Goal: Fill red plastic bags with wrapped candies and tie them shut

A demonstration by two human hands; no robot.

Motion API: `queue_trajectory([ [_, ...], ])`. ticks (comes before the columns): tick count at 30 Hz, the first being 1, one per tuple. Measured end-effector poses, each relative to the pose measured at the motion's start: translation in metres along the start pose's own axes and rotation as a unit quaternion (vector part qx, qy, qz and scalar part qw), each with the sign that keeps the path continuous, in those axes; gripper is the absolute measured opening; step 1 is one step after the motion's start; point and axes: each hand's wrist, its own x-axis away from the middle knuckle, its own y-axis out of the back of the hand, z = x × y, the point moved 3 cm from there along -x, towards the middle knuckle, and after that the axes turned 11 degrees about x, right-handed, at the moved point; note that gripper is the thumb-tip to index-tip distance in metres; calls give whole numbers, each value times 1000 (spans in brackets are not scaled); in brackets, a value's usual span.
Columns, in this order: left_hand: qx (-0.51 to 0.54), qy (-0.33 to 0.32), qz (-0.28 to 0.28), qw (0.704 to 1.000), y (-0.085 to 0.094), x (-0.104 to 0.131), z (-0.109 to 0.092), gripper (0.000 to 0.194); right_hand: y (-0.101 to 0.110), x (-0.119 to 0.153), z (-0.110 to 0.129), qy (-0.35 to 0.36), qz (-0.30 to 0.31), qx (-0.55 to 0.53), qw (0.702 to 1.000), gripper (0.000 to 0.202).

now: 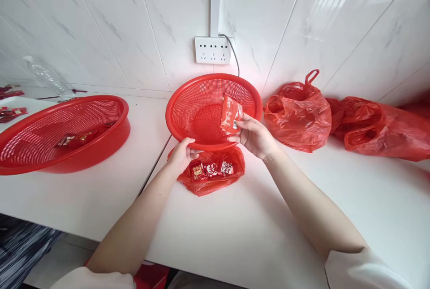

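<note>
A round red mesh basket (178,94) stands against the wall, tipped so that its inside faces me. My left hand (182,157) grips its front rim, thumb on top and fingers curled below. Between the thumb and fingers of my right hand (257,136) is a small red snack packet (231,112), raised over the basket's right side. Just below the front rim sits an opened red plastic bag (204,187). Several packets (211,170) with red, white and gold print lie inside it, and the basket partly hides its back edge.
On the left, a second red basket (90,157) holds a few packets. Behind it lie a clear plastic bottle (47,76) and a white tray (32,106) with red packets. Filled red plastic bags (298,116) line the wall on the right. A power socket (212,50) is above.
</note>
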Motion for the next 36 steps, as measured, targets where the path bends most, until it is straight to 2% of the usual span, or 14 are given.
queue_trajectory([
  [4, -7, -18, -14, 1000, 1, -1, -6, 14, 3, -1, 1, -34, -56, -34, 997, 34],
  [6, -21, -40, -34, 998, 2, 0, -12, 16, 4, -1, 1, -46, -80, -24, 995, 28],
  [9, -25, -72, -50, 996, 1, 3, -20, 24, 2, 0, 1, -26, -96, -2, 995, 21],
  [14, -53, -123, 0, 991, -8, 12, -28, 38, -3, 2, 3, 9, -100, 33, 994, 34],
  [17, -164, -135, 26, 977, -13, 19, -32, 45, -4, 4, 6, 10, -87, 24, 996, 31],
  [19, -271, -144, 3, 952, -10, 23, -40, 49, -5, 5, 8, 17, -71, 29, 997, 31],
  [21, -392, -174, -48, 902, -3, 28, -54, 45, -6, 7, 10, 27, -62, 53, 996, 30],
  [25, -589, -258, -161, 749, 16, 35, -89, 36, -12, 13, 11, 49, -34, 161, 985, 29],
  [27, -631, -258, -198, 705, 26, 36, -100, 36, -19, 17, 10, 89, -23, 240, 966, 24],
  [29, -649, -233, -212, 693, 35, 34, -104, 37, -28, 21, 5, 133, -19, 347, 928, 18],
  [31, -664, -196, -207, 692, 42, 29, -103, 40, -40, 25, 0, 154, 4, 471, 869, 16],
  [33, -679, -172, -199, 685, 46, 26, -101, 42, -52, 29, -6, 161, 80, 568, 803, 19],
  [35, -688, -183, -214, 669, 47, 26, -102, 44, -59, 32, -7, 174, 148, 614, 755, 23],
  [36, -687, -204, -233, 657, 47, 28, -105, 44, -60, 32, -5, 183, 150, 631, 739, 25],
])
